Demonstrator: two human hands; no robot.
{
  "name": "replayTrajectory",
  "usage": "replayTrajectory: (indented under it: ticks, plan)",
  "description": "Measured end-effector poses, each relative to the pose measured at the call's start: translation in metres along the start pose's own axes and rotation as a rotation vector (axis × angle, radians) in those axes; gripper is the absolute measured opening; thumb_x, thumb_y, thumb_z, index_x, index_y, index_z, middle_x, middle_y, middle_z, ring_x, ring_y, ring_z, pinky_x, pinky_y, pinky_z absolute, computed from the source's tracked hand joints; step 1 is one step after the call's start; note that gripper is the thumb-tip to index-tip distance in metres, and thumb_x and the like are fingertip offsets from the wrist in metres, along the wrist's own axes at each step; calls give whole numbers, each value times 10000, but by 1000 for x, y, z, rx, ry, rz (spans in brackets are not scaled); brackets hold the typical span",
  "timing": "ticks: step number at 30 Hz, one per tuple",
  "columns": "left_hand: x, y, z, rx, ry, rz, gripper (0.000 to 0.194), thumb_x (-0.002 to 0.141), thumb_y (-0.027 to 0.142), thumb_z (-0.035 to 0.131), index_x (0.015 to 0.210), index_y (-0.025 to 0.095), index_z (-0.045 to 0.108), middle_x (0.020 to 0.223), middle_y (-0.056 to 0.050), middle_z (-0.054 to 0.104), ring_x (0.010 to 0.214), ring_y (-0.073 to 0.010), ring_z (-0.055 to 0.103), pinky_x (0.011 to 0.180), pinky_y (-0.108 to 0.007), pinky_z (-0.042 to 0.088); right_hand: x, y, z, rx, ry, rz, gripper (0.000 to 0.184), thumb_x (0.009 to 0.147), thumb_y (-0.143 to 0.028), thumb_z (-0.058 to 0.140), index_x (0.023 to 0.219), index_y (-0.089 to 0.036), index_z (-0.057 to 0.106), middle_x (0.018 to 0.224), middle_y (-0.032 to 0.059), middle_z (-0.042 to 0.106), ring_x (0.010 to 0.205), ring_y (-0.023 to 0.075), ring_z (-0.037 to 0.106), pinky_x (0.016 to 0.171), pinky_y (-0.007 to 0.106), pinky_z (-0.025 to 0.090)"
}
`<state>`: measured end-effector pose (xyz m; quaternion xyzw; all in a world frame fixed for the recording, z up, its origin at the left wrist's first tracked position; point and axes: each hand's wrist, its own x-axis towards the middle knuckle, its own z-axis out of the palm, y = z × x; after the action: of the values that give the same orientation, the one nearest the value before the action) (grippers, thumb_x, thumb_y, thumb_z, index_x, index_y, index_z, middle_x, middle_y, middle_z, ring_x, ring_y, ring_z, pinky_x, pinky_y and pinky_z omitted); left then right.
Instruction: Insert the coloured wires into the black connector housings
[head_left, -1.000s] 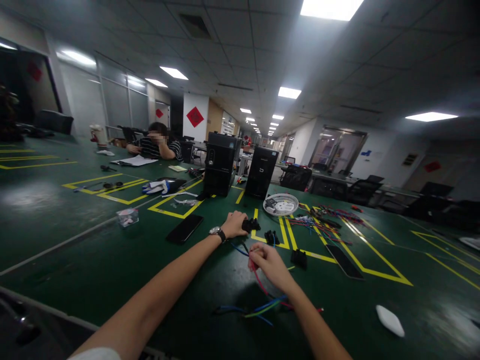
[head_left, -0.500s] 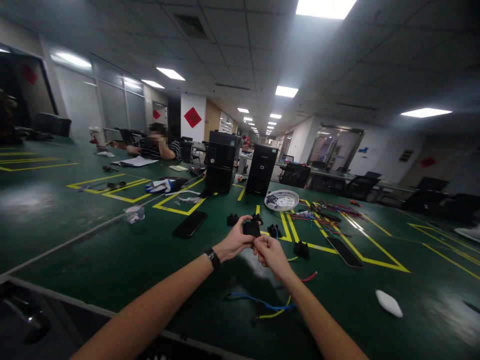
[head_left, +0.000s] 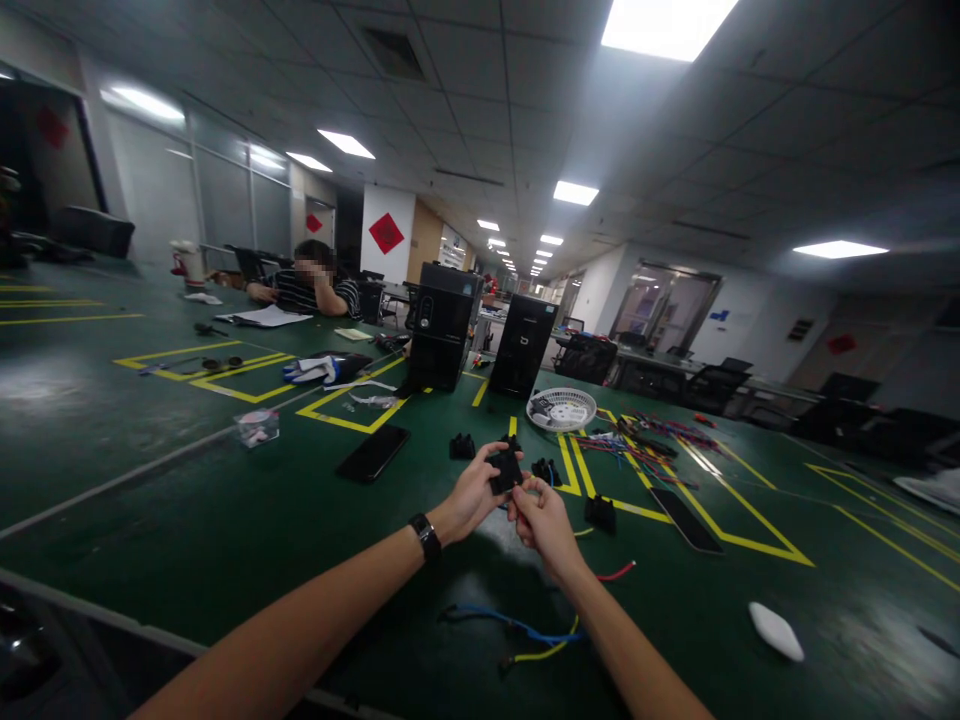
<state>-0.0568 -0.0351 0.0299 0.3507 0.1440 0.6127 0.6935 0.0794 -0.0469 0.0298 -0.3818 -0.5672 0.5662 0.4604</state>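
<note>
My left hand (head_left: 471, 502), with a dark band on its wrist, grips a small black block-like part (head_left: 505, 474) between thumb and fingers. At the part's lower right edge, the fingertips of my right hand (head_left: 546, 522) are pinched together; what they hold is too small to make out. Similar black parts lie around the hands: one (head_left: 462, 446) to the left, another (head_left: 546, 471) just beyond the right hand, and a third (head_left: 601, 514) farther right. Below the hands lie a blue wire (head_left: 525, 628) and a yellow wire (head_left: 546, 654). A red wire (head_left: 618, 573) shows beside my right forearm.
Two black computer towers (head_left: 444, 328) (head_left: 523, 345) stand across the green table. A white basket (head_left: 561, 410), bundled coloured wires (head_left: 664, 440), two dark phones (head_left: 373, 453) (head_left: 685, 520), a small clear box (head_left: 257, 427) and a white mouse-like object (head_left: 775, 631) surround the hands. Someone (head_left: 315, 283) sits opposite.
The black part has turned slightly and shows more of its face, with my left fingers spread more around it. Both hands stay together. The view has shifted a little.
</note>
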Motion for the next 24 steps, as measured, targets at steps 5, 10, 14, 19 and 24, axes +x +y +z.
replayTrajectory:
  ticks: [5, 10, 14, 19, 24]
  plan:
    - [-3, -3, 5, 102, -21, 32, 414, 724, 84, 490, 1105, 244, 451, 1305, -91, 512, 927, -196, 633, 589, -243, 512, 0, -2, 1, 26, -3, -3, 428, 752, -514, 660, 822, -233, 345, 539, -83, 557, 295, 19, 267, 282, 123, 180]
    - [-6, 1, 8, 268, -67, 83, 409, 725, 73, 493, 1087, 262, 460, 1343, -52, 479, 1008, -186, 605, 720, -272, 519, -1, -3, 2, 33, -19, 30, 455, 731, -542, 665, 817, -237, 339, 526, -90, 541, 298, 17, 253, 286, 122, 165]
    - [-10, 8, 8, 565, -132, 240, 276, 807, 128, 467, 1056, 230, 525, 1302, -50, 504, 1229, -214, 461, 1010, -357, 390, -1, -7, -1, 22, -24, 120, 489, 695, -561, 683, 830, -241, 338, 485, -110, 500, 292, 15, 220, 287, 121, 128]
    - [-15, 10, 10, 760, -164, 344, 217, 931, 293, 392, 1082, 207, 522, 1235, -72, 521, 1238, -211, 424, 1102, -362, 256, 0, -7, -6, 16, -60, 170, 504, 682, -571, 694, 831, -240, 344, 485, -113, 489, 298, 10, 211, 296, 120, 107]
    - [-17, 4, 12, 777, -168, 317, 301, 946, 410, 373, 1102, 206, 530, 1235, -76, 509, 1229, -206, 421, 1091, -338, 264, 2, -4, -13, 1, -86, 186, 510, 681, -589, 692, 798, -234, 346, 487, -113, 478, 301, 9, 224, 297, 119, 134]
